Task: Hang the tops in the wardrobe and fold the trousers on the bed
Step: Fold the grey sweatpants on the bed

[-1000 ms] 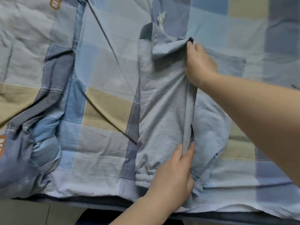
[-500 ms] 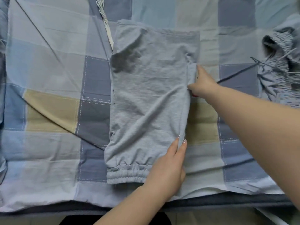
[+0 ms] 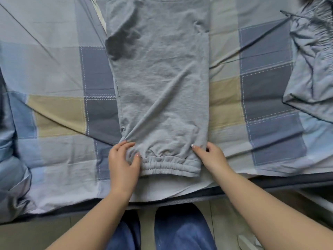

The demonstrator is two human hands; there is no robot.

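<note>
Folding step: trousers (image 3: 160,83) run lengthwise away from both grips.
Left hand (image 3: 122,159): pinching the cuff corner.
Right hand (image 3: 211,156): pinching the opposite edge.

Broad bare stretches of the blue, grey and tan checked bedsheet (image 3: 59,112) lie open on both sides of the folded grey cotton trousers (image 3: 162,83). At far right a crumpled blue-grey garment with a gathered waistband (image 3: 311,56) blocks that edge, its drawstring trailing toward the trousers.
</note>
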